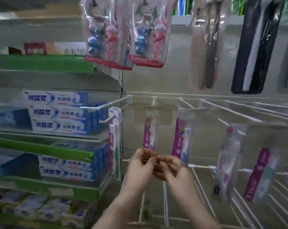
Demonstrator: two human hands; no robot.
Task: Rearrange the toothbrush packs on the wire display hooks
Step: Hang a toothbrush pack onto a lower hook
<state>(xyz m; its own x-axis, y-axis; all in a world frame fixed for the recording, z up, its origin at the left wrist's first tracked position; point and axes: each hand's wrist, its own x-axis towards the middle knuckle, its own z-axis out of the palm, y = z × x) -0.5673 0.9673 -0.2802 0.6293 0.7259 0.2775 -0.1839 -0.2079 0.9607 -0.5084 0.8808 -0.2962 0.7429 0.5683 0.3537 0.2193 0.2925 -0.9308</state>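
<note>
Several pink-and-clear toothbrush packs hang on white wire hooks: one at the left (114,146), one in the middle (150,136), one beside it (181,139), and two at the right (226,162) (262,176). My left hand (140,164) and my right hand (171,169) meet in front of the panel, just under the middle pack. Both have curled fingers and their fingertips touch. Blur hides whether they pinch that pack's lower end. Two bare hooks (105,104) jut out at the upper left.
Cartoon toothbrush packs (123,33) and dark brush packs (254,47) hang above. Shelves with toothpaste boxes (57,113) stand at the left. Rows of bare white wire hooks (247,109) stick out at the right and below (201,187).
</note>
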